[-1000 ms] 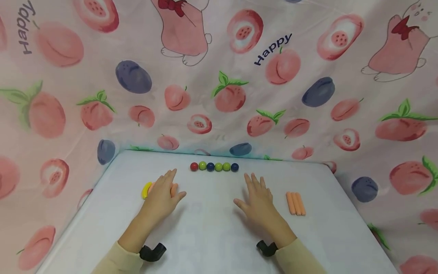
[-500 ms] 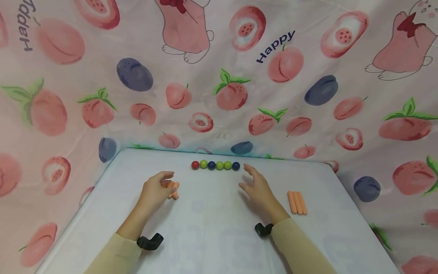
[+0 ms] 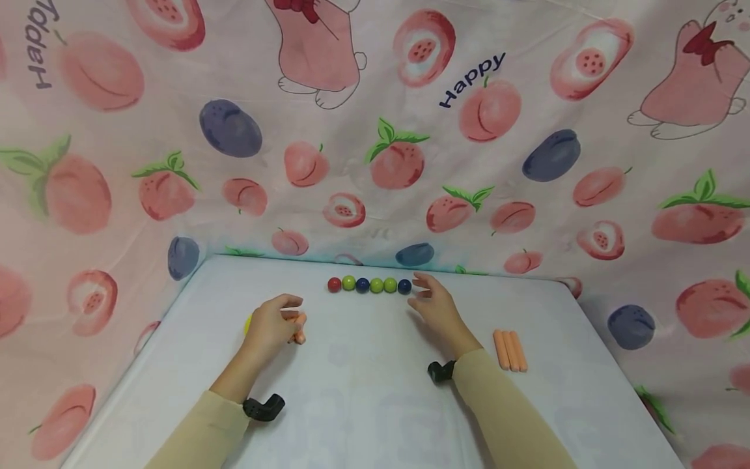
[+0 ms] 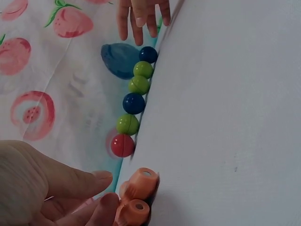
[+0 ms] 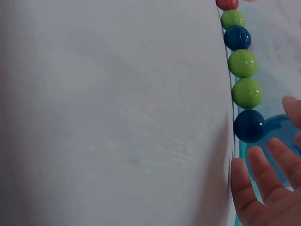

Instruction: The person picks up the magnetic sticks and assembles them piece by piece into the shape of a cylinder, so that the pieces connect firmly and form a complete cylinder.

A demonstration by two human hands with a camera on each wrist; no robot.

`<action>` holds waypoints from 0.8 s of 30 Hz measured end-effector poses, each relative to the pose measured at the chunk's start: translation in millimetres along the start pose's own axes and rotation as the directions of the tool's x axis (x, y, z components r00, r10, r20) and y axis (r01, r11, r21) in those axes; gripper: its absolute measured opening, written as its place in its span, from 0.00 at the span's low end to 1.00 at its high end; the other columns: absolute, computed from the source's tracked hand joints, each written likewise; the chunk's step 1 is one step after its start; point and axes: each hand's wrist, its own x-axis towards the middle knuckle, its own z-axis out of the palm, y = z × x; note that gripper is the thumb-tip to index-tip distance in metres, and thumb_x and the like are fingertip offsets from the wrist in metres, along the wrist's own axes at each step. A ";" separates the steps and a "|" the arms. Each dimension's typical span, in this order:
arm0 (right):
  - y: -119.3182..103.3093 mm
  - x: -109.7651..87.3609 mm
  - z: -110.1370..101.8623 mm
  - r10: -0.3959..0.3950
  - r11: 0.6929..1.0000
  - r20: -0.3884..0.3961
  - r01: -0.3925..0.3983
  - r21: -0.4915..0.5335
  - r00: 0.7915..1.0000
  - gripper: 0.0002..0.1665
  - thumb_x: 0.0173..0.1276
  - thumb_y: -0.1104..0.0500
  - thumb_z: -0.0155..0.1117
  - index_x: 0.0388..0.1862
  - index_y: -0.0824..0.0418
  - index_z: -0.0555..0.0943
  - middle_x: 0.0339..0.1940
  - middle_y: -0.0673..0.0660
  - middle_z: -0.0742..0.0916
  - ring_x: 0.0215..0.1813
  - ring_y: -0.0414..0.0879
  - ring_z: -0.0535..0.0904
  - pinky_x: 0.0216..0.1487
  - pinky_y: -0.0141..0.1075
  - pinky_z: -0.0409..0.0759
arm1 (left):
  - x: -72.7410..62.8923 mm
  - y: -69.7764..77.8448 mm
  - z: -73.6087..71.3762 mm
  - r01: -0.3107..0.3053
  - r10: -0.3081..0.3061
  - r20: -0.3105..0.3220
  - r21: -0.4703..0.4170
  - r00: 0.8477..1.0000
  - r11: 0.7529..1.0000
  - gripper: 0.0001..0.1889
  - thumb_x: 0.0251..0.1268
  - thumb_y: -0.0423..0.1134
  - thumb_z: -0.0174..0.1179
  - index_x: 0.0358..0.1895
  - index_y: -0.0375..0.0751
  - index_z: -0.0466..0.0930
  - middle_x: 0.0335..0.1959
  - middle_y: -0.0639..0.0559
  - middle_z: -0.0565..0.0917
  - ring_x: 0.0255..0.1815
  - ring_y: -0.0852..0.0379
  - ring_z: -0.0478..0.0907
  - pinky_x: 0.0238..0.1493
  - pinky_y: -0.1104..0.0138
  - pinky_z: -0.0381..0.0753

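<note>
My left hand [image 3: 267, 331] hovers at the table's left, fingers loosely bent beside the orange knobby pieces [image 4: 135, 195]. In the left wrist view its thumb is apart from those pieces, and the fingertips overlap their edge. A yellow piece [image 3: 248, 324] peeks out behind this hand, mostly hidden. My right hand [image 3: 441, 314] reaches to the right end of the ball row, with a dark blue ball [image 5: 249, 126] just off its fingertips. Green balls [image 5: 247, 93], another blue ball [image 5: 237, 38] and a red ball [image 3: 334, 284] continue the line. Neither hand grips anything.
Three orange sticks [image 3: 510, 350] lie side by side to the right of my right forearm. The white table [image 3: 363, 404] ends at a fruit-printed cloth [image 3: 351, 163] just behind the balls. A black device [image 3: 265, 408] sits at my left wrist.
My left hand has turned from spread flat above the pieces to bent fingers beside them. The right hand has moved forward, to the end of the ball row, its fingers bending. The balls stay put.
</note>
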 end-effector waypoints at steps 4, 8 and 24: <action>1.3 8.3 2.7 -0.005 1.000 -0.001 0.005 -0.024 1.000 0.41 0.73 0.64 0.72 0.83 0.56 0.69 0.76 0.61 0.82 0.63 0.57 0.85 0.56 0.46 0.87 | 1.4 -2.4 2.7 0.005 -0.005 0.012 0.004 1.000 1.000 0.27 0.67 0.22 0.67 0.68 0.35 0.80 0.55 0.33 0.88 0.25 0.51 0.88 0.34 0.67 0.88; 2.6 15.0 4.8 -0.013 0.997 0.008 0.013 -0.073 1.000 0.42 0.72 0.65 0.72 0.83 0.56 0.69 0.77 0.60 0.81 0.56 0.53 0.87 0.55 0.42 0.86 | 1.2 -4.6 6.5 -0.010 0.009 0.020 0.045 1.000 0.999 0.25 0.67 0.24 0.68 0.67 0.37 0.81 0.51 0.36 0.89 0.23 0.52 0.87 0.33 0.68 0.87; -0.4 26.3 7.9 0.047 0.986 0.020 -0.043 -0.160 0.999 0.31 0.72 0.61 0.73 0.73 0.55 0.80 0.71 0.59 0.84 0.59 0.54 0.84 0.60 0.47 0.84 | -3.4 -2.0 16.6 -0.047 0.028 0.088 0.215 0.996 0.976 0.20 0.63 0.25 0.72 0.58 0.36 0.84 0.49 0.45 0.90 0.26 0.57 0.84 0.28 0.67 0.84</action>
